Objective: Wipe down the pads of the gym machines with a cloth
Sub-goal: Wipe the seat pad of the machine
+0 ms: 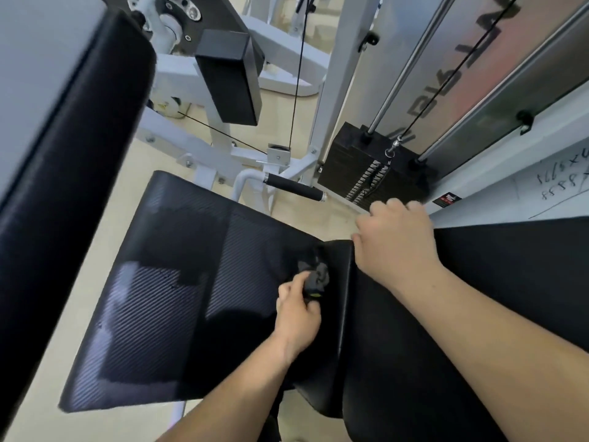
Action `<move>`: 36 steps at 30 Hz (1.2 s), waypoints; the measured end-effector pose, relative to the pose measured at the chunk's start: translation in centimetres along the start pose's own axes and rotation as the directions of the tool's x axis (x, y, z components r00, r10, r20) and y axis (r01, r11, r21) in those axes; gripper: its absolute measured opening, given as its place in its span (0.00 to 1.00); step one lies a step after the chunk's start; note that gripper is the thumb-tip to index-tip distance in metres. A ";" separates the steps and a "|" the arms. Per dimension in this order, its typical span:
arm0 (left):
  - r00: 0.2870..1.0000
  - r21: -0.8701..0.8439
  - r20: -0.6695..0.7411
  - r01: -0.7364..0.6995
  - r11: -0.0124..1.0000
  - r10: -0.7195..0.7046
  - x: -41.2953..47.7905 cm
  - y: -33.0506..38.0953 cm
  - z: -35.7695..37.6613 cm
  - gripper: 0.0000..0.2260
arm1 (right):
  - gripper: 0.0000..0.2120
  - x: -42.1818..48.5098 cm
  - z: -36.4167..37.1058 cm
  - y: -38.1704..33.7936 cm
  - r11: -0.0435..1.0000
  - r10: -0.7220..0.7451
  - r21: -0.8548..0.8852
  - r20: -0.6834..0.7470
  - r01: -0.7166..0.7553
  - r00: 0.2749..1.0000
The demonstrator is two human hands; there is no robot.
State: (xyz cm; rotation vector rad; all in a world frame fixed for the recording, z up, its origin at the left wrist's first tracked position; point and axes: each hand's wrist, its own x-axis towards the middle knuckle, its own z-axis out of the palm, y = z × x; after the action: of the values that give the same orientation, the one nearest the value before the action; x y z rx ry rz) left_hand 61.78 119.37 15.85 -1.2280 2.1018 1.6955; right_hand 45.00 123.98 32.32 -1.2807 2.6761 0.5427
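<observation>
left hand (298, 309) clenched round a crumpled dark cloth (314, 275) pressed on the ribbed black seat pad (165, 282), right hand (395, 240) gripping top edge of smooth black back pad (478, 314) w/ curled fingers.

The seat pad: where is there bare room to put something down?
The textured seat pad is bare left of the left hand, out to its floor-side edge. It is crowded at the seam, where that hand bunches the dark cloth beside the right hand.
</observation>
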 end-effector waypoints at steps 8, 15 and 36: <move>0.996 -0.109 -0.084 -0.008 0.994 -0.001 -11.3 -9.7 0.7 0.20 | 0.06 -13.8 1.4 -7.9 0.975 -0.119 0.189 -0.004 0.118 0.993; 0.916 -0.491 -0.129 0.273 0.827 -0.379 -10.9 -10.3 4.0 0.23 | 0.12 -25.5 3.9 -8.7 0.981 -0.159 0.102 -0.065 0.165 0.985; 0.859 -0.713 0.073 0.400 0.576 -0.507 -12.1 -12.5 3.0 0.19 | 0.03 -29.3 12.9 -16.8 0.832 0.204 0.476 0.217 -0.286 0.954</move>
State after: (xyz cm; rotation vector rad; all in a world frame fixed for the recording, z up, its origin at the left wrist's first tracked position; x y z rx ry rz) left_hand 77.09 127.66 12.92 -1.9245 0.9551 2.2473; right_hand 76.01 140.39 23.58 -0.7197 2.6067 -0.0482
